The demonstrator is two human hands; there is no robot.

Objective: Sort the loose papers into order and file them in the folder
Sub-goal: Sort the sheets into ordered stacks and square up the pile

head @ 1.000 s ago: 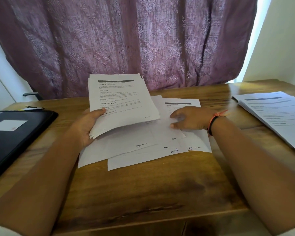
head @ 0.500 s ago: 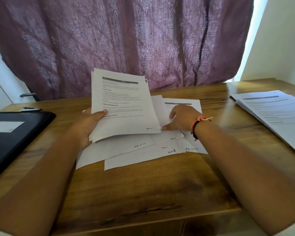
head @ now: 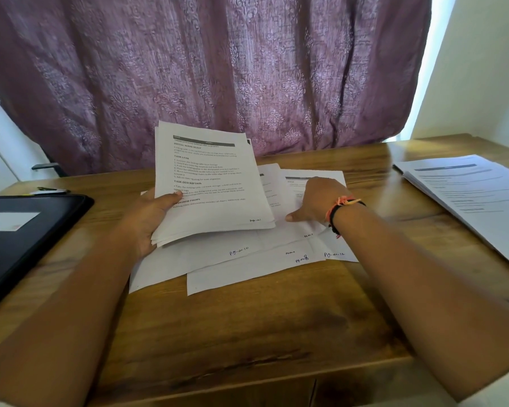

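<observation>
Wooden table (head: 247,333) with a person sorting printouts on it. The left hand (head: 150,218) grips a stack of printed pages (head: 212,183) by its lower left corner, thumb on top across the text and fingers underneath. The stack is lifted and tilted up off the table, and its top sheet is hand-marked page 1.

The right hand (head: 315,201), with a bracelet (head: 340,210) at the wrist, reaches forward, palm down on the loose papers (head: 247,265), thumb stuck out flat to the left. Its fingers are hidden behind the back of the hand, so no telling if they're pinching a sheet.

Those loose papers lie fanned and overlapping mid-table, under both hands. The black folder (head: 27,230) lies closed at the left edge, well apart from them. Another paper stack (head: 467,195) lies far right.
</observation>
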